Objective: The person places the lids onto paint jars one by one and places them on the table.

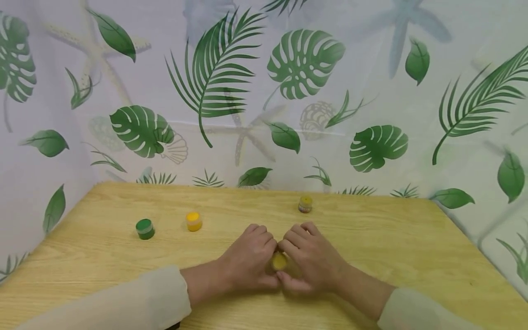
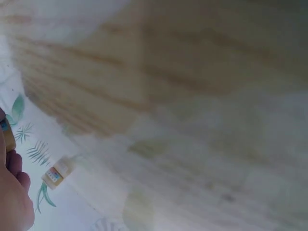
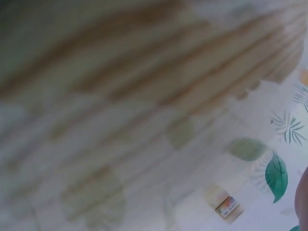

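Note:
Between the two hands, low in the middle of the head view, is a small jar with a yellow top. My left hand holds its left side, the thumb near and the fingers curled at the far side. From the right, my right hand grips the same jar, its thumb tip close to the left thumb. The left wrist view catches the held jar at its left edge, partly covered by fingers. Only a sliver of the right hand shows in the right wrist view.
Beyond the right hand stands another small jar with an olive-yellow lid. An orange-yellow jar and a green jar stand at the left. The wooden table meets a leaf-printed cloth at the back.

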`<act>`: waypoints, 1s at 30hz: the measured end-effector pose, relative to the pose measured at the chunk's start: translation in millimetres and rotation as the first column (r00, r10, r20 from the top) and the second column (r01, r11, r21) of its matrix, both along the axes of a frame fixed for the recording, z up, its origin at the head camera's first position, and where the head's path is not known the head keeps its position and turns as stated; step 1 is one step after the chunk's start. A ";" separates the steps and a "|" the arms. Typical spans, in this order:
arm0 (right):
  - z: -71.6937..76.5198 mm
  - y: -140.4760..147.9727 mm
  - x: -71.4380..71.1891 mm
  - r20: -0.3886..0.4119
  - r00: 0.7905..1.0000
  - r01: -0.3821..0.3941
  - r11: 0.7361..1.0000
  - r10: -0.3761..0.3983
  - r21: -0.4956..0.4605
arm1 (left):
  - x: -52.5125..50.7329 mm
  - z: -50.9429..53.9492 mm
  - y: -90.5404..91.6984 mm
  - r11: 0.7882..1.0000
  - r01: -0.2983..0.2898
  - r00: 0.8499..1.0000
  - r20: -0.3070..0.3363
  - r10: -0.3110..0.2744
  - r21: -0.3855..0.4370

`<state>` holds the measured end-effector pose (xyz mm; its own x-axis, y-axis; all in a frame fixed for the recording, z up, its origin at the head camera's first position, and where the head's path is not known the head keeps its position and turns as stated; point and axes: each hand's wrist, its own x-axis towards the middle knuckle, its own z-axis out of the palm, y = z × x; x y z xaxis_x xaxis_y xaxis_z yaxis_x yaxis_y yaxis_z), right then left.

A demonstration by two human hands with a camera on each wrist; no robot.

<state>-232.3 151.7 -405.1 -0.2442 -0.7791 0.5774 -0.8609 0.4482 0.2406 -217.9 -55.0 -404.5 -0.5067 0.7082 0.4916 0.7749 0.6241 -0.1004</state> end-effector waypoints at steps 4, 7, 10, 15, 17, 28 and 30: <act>-4.6 0.1 1.2 -0.005 1.000 -0.001 1.000 0.001 0.024 | -1.2 -1.4 -1.2 1.000 0.009 1.000 -0.011 -0.009 -0.013; -5.8 -0.2 1.5 -0.007 1.000 0.009 1.000 -0.009 0.025 | -2.3 -1.9 -0.7 1.000 0.015 1.000 -0.008 -0.015 -0.028; -5.5 -0.7 1.6 -0.021 1.000 0.017 1.000 -0.017 0.019 | -3.2 -2.2 0.2 0.999 0.021 1.000 0.001 -0.021 -0.041; -3.9 -2.5 2.2 -0.039 0.999 0.032 0.999 -0.031 0.021 | -3.2 -3.1 0.5 0.999 0.018 1.000 -0.015 -0.018 -0.050; -3.9 -3.1 2.7 -0.043 0.998 0.038 0.999 -0.036 0.026 | -2.8 -3.7 0.4 0.999 0.019 1.000 -0.022 -0.020 -0.049; -3.4 -5.9 5.2 -0.056 0.997 0.057 0.998 -0.057 0.000 | -2.8 -3.8 0.6 0.995 0.010 0.999 -0.036 -0.013 -0.099; -2.6 -6.0 5.9 -0.055 0.994 0.090 0.996 -0.090 -0.003 | -4.2 -3.6 -1.1 0.996 -0.011 1.000 -0.018 0.009 -0.086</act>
<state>-226.4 145.7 -407.8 -0.2812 -0.7549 0.5925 -0.8025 0.5236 0.2862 -222.2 -56.1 -408.0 -0.5061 0.7432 0.4376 0.7663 0.6204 -0.1673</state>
